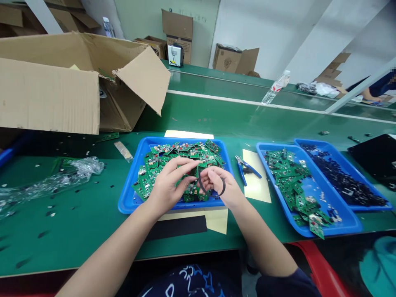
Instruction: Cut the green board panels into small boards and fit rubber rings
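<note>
Both hands are over a blue tray [123, 197] heaped with green circuit boards [153, 161]. My left hand [170, 181] is closed, with its thumb and fingers at the edges of one circuit board [198, 168], seen nearly edge-on. Close beside it, my right hand [224, 187] is closed on a thin black strip [223, 187] that curves in a loop by its fingers. The right fingertips are near the same board; whether they touch it is unclear. Right of the tray, blue-handled cutters [247, 169] lie on yellow paper [258, 190].
A second blue tray [349, 229] of boards stands right, beside a blue tray [379, 203] of small black parts. A large open carton [49, 97] stands at left, above crumpled clear plastic [83, 167]. A black strip [182, 227] lies in front; a bottle [275, 87] stands behind.
</note>
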